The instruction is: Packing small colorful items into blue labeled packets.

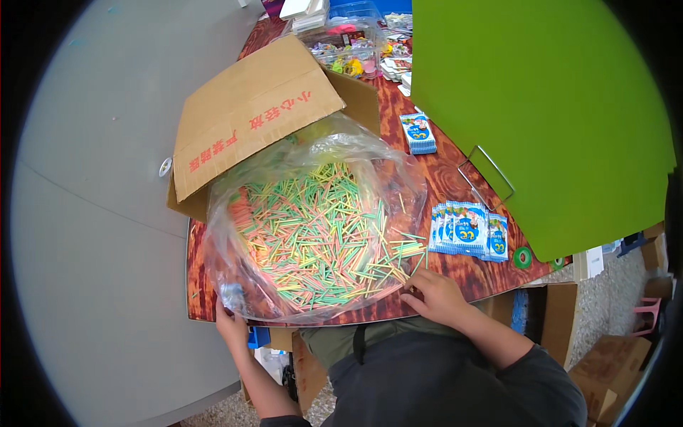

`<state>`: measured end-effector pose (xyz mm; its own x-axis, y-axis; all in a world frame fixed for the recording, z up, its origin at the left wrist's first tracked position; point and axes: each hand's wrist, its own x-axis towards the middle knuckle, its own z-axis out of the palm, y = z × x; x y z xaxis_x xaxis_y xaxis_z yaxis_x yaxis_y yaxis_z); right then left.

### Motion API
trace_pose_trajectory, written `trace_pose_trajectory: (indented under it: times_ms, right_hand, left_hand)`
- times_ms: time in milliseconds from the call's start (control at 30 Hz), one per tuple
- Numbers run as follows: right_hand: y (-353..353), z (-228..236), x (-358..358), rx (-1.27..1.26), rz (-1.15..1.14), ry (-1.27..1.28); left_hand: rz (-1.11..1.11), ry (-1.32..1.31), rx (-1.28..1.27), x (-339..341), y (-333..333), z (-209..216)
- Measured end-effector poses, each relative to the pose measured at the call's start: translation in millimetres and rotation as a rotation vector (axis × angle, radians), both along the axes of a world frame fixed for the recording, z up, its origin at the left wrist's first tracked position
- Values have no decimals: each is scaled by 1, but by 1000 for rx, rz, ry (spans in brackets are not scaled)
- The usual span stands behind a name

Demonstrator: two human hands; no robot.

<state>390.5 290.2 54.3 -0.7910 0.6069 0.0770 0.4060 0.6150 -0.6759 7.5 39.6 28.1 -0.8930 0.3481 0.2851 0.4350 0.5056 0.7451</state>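
From where I stand, the sticks (pixel 309 238), pink, green and yellow, lie heaped in the open clear bag (pixel 407 178), in the middle of the table (pixel 462 274). The person's right hand (pixel 434 295) sits at four o'clock of the heap, its fingers curled and the gap to the thumb narrow at the bag's near edge; I can't tell whether a stick is between them. From that hand the heap lies toward ten o'clock, with a few loose sticks (pixel 407 248) close by at eleven. The left hand (pixel 229 324) is at the bag's rim, between seven and eight o'clock of the heap, which lies toward one or two from it; what it grips, I can't tell. The box (pixel 260 117) tilts over the bag at eleven o'clock, and blue-and-white packets (pixel 466 229) lie fanned at three, beyond the right hand
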Motion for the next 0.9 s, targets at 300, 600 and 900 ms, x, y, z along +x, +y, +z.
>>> trace_pose_trajectory:
  times_ms: [300,600,900]
  right_hand:
    - [9,7,6,-24,9,-20]
    - [33,37,-32,-249,168,184]
    - [25,114,-91,-114,417,527]
  left_hand:
    - [200,-42,-150,-32,-35,-11]
    - [-92,15,381,44,39,52]
    - [-549,-91,347,131,145,91]
